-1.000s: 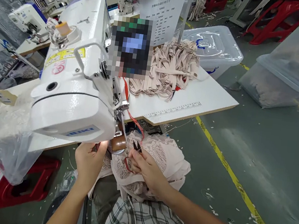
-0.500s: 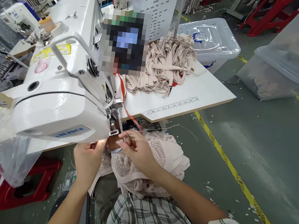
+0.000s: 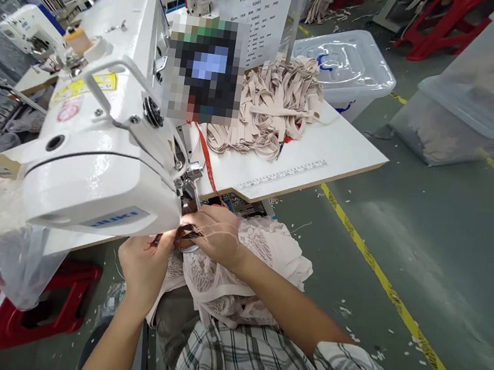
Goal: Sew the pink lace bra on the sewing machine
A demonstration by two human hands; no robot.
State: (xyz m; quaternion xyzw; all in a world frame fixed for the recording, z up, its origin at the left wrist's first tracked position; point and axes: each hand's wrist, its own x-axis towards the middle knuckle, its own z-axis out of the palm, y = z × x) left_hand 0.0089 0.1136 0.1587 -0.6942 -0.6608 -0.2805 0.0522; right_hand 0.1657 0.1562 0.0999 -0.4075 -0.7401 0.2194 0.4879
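Under the head of the white sewing machine (image 3: 103,189), my left hand (image 3: 142,265) is closed in a pinch beside the needle area; what it pinches is hidden. My right hand (image 3: 217,233) is closed around small dark thread snips (image 3: 189,232), their pointed blades directed left toward the left thumb. Loose pale threads trail across the right fingers. A pale pink lace bra (image 3: 215,281) hangs below both hands, bunched over my lap and under the right forearm. The presser foot is largely covered by my right hand.
Beige fabric straps (image 3: 277,103) lie heaped on the white table (image 3: 354,145), near a printed ruler (image 3: 280,174). A red ribbon (image 3: 207,158) runs down to the table edge. Lidded plastic bins (image 3: 346,64) stand behind; a red stool (image 3: 17,312) is at lower left.
My right hand has moved left and slightly up, bringing the snips close to the left fingertips and covering the presser foot. My left hand has stayed nearly in place.
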